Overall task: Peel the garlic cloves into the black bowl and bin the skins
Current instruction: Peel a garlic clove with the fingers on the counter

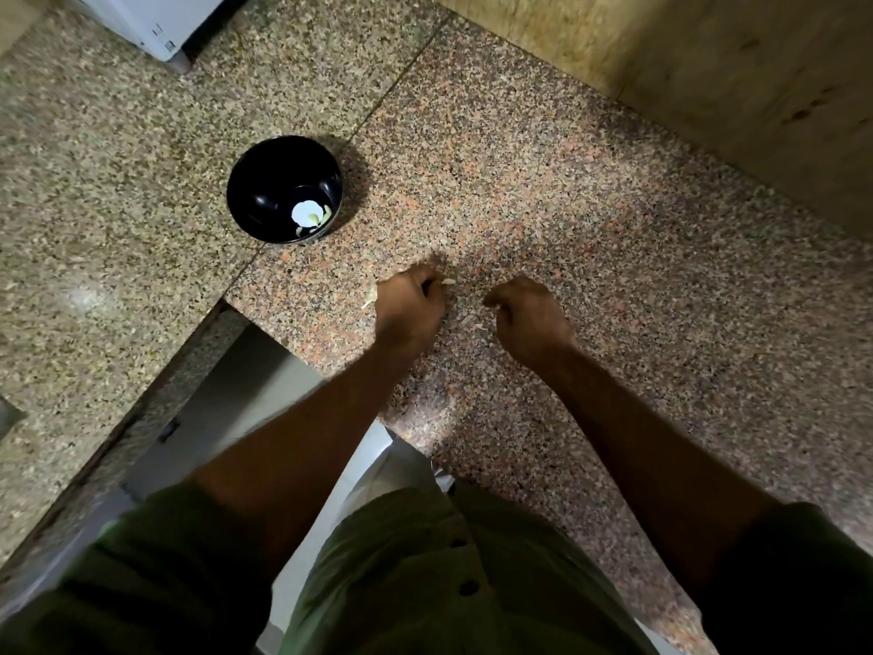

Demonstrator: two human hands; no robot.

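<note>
1. I see the round glossy black bowl [284,189] on the speckled granite counter [543,191], pale peeled garlic cloves [309,217] inside.
2. Nearer me than the bowl, my left hand [411,302] curls round a small pale garlic piece [446,281].
3. My right hand [531,316], just beside it, is curled; contents I cannot tell.

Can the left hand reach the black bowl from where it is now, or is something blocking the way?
Probably yes. The left hand pinches a small pale piece, and only bare counter lies between it and the black bowl.
</note>
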